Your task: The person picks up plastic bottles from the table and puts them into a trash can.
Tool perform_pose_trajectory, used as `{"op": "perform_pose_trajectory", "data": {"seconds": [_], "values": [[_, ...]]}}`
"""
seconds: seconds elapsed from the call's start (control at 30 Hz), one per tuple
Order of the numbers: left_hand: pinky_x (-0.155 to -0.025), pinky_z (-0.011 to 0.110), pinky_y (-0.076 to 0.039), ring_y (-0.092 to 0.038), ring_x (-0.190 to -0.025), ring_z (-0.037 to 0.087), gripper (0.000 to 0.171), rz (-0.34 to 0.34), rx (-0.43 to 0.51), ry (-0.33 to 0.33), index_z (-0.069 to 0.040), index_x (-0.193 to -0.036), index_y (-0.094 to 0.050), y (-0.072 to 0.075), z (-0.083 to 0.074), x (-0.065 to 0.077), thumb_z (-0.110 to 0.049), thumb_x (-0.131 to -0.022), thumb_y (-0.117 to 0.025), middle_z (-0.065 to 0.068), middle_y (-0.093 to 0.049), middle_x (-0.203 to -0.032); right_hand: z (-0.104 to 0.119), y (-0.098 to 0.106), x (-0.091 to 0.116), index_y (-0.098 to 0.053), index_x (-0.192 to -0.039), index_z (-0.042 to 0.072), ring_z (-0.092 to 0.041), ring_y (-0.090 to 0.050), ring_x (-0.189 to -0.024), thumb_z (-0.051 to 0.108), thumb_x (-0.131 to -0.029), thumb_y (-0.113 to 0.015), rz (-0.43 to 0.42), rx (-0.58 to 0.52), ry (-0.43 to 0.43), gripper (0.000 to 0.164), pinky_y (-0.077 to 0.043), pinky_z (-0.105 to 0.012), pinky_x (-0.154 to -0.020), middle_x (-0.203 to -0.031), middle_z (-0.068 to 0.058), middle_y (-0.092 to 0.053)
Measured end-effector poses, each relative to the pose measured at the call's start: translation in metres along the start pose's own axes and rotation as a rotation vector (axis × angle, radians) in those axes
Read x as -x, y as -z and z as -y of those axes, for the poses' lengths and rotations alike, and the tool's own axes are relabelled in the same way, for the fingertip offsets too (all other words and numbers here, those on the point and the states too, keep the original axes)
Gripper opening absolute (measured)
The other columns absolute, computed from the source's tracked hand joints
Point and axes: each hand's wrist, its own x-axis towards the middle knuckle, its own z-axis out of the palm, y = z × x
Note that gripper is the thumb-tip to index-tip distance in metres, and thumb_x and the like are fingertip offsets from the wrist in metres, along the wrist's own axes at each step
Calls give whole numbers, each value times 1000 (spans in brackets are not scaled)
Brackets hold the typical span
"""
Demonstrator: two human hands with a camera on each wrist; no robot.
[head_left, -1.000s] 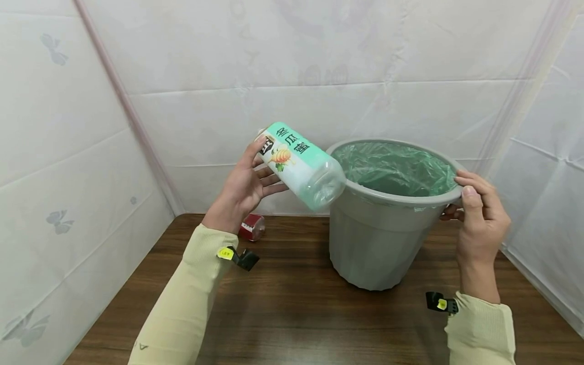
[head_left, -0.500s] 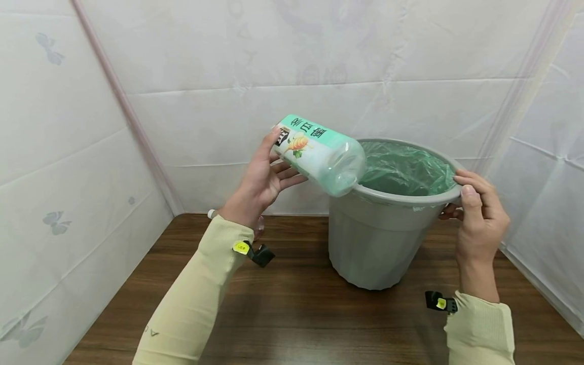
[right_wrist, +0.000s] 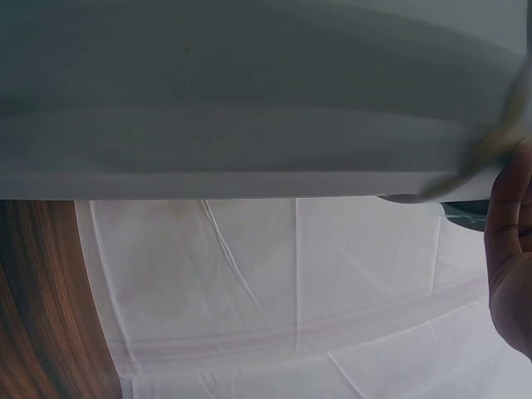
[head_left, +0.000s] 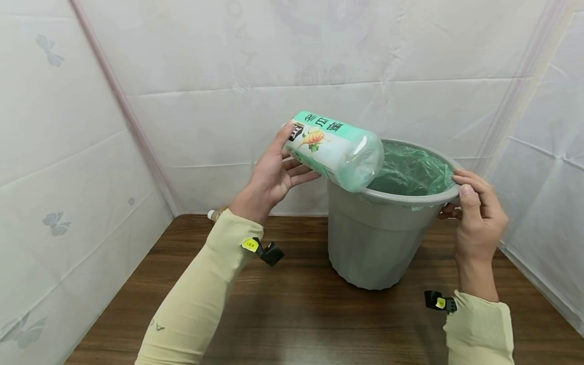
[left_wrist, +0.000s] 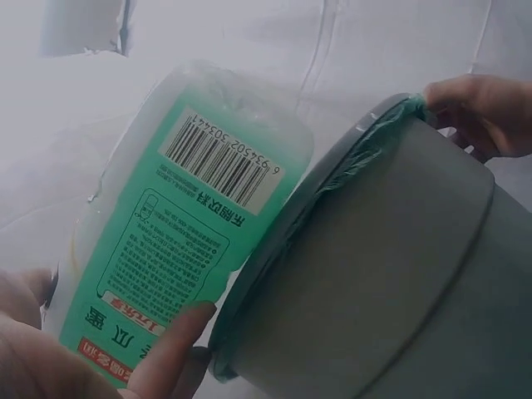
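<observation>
My left hand (head_left: 274, 175) grips a large clear plastic bottle (head_left: 335, 152) with a green and white label printed with a honey dipper. The bottle lies tilted, its base pointing right and overlapping the near-left rim of a grey trash bin (head_left: 369, 243). In the left wrist view the bottle's label (left_wrist: 183, 208) shows a barcode, and the bin's rim runs close beside it. A green plastic bag (head_left: 410, 170) lines the bin. At the bin's right side my right hand (head_left: 481, 218) holds the rim, thumb outside and fingers around the edge.
Behind my left wrist, another bottle with a white cap (head_left: 213, 215) lies on the brown wooden table (head_left: 292, 324), mostly hidden. White sheeting (head_left: 274, 61) encloses the table at the back and both sides.
My left hand has carried the bottle rightward, from left of the bin to over its rim, and the bottle has turned closer to level. My right hand stays on the rim.
</observation>
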Motion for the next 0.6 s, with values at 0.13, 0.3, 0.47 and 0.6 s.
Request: {"op": "perform_pose_trajectory", "data": {"seconds": [0.13,0.3,0.47,0.6], "values": [[-76,50,-56,-64,-103,38,72,-5,-41,-5,-6,-129,-51,-3,2,0,-56,-82,-70,24,-54,-121,0,0,0,-60,-109,-21,-17,-54,-51,2,-93,-59,-4,-2,-2,28,-49,-22,-43,-122,-29,-56],[-73,52,-56,-64,-103,36,75,-21,-107,3,-7,-127,-52,-7,5,1,-60,-78,-72,21,-55,-121,0,0,1,-60,-109,-21,-17,-54,-52,2,-93,-59,-4,3,-2,28,-49,-22,-43,-122,-29,-56],[-69,55,-56,-65,-102,35,78,-28,-185,2,-7,-121,-56,-13,9,2,-66,-73,-72,19,-60,-116,0,-1,1,-60,-109,-20,-17,-54,-52,2,-93,-59,-2,8,2,27,-50,-22,-43,-122,-29,-56],[-66,55,-56,-65,-100,35,76,-23,-253,-32,-7,-114,-61,-20,13,3,-70,-72,-69,18,-61,-112,0,-1,1,-60,-109,-21,-17,-54,-52,2,-93,-59,-1,5,4,28,-49,-22,-43,-122,-29,-56]]}}
